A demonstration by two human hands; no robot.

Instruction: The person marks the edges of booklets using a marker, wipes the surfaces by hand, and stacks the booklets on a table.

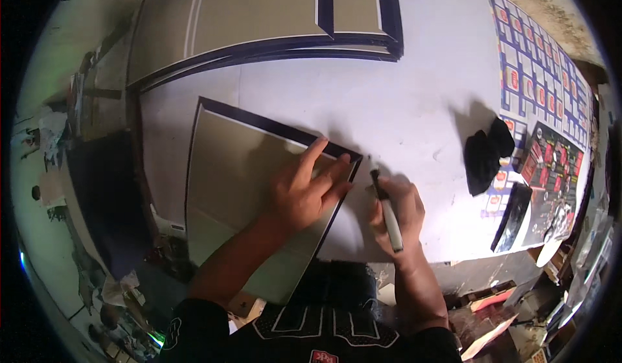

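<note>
A flat grey-beige board (227,168) with a dark blue border lies at a slant on the white tabletop, its near end reaching over the front edge. Pressing on it close to its right corner is my left hand (303,191), fingers spread, the fingertips along the blue border. Just right of that corner, my right hand (408,207) grips a white marker pen (387,217) with a black front end. The pen's dark end points away from me, toward the corner, and looks a little apart from the board.
A stack of similar blue-edged boards (259,13) lies at the back left. To the right are a crumpled black cloth (483,159), a dark phone-like slab (512,217) and printed sheets (551,175). Clutter surrounds the table (427,104).
</note>
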